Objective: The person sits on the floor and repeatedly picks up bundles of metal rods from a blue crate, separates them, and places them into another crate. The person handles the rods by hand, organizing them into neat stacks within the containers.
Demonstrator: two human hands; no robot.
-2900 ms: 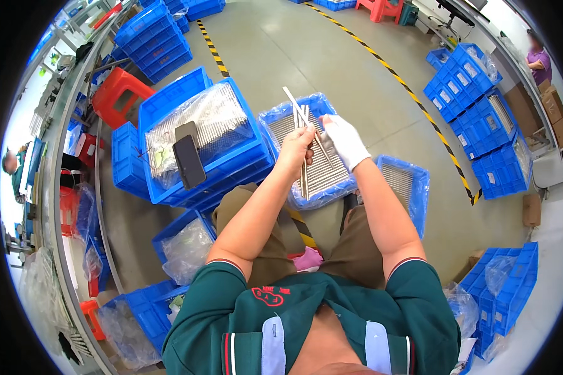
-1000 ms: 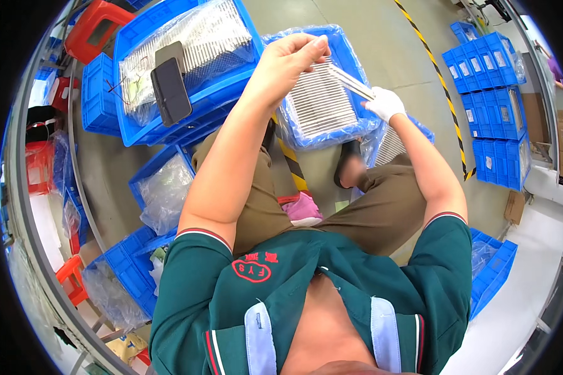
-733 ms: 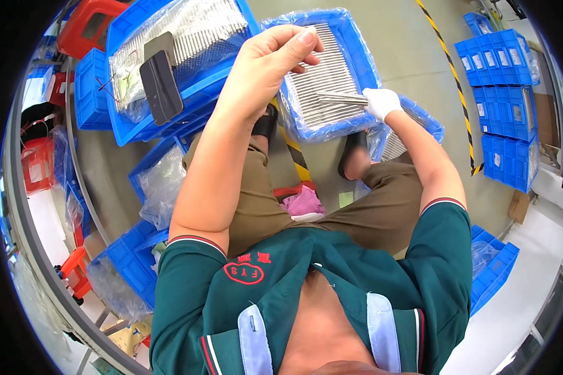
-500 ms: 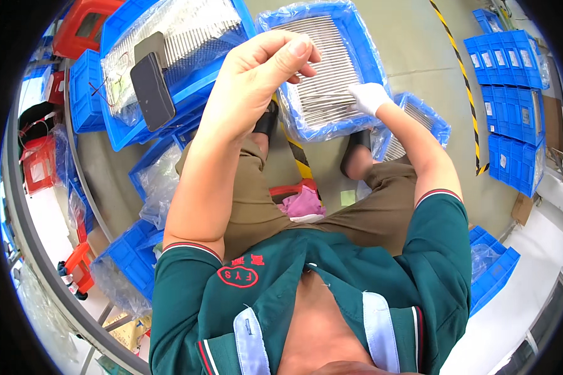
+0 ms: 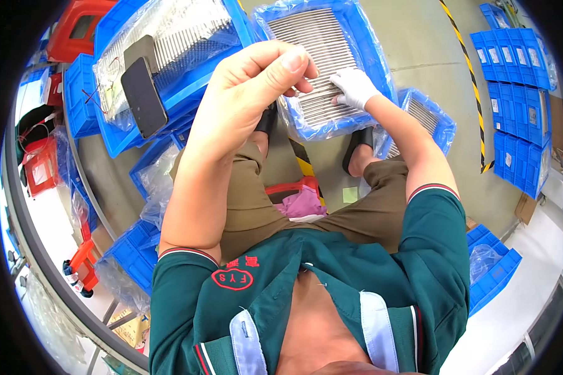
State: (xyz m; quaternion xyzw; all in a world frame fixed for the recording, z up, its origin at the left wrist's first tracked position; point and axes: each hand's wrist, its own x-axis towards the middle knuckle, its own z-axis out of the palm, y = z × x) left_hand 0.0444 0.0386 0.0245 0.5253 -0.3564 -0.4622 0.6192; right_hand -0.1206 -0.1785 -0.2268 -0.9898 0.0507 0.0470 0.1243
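Observation:
My bare left hand (image 5: pixel 263 81) is raised in front of the blue bin, its fingers curled and the thumb pressed to the index finger. Whatever it may pinch is hidden. My right hand (image 5: pixel 355 89), in a white glove with a bare thumb tip, lies over the right side of the metal rods (image 5: pixel 316 47). Its fingers reach left with the thumb apart, and no lifted rod shows in it. The thin silver rods lie side by side in the blue bin (image 5: pixel 381 62), which is lined with clear plastic.
Left of it, another blue bin (image 5: pixel 200 94) holds more rods under plastic, with a dark phone (image 5: pixel 142 97) on top. A smaller lined bin (image 5: pixel 444 128) stands at the right. Stacked blue bins (image 5: pixel 513 100) are farther right, beyond striped floor tape (image 5: pixel 468 78).
My right hand has moved slightly left and farther over the rods, its thumb now showing. My left hand has shifted a little left and nearer to me, still curled.

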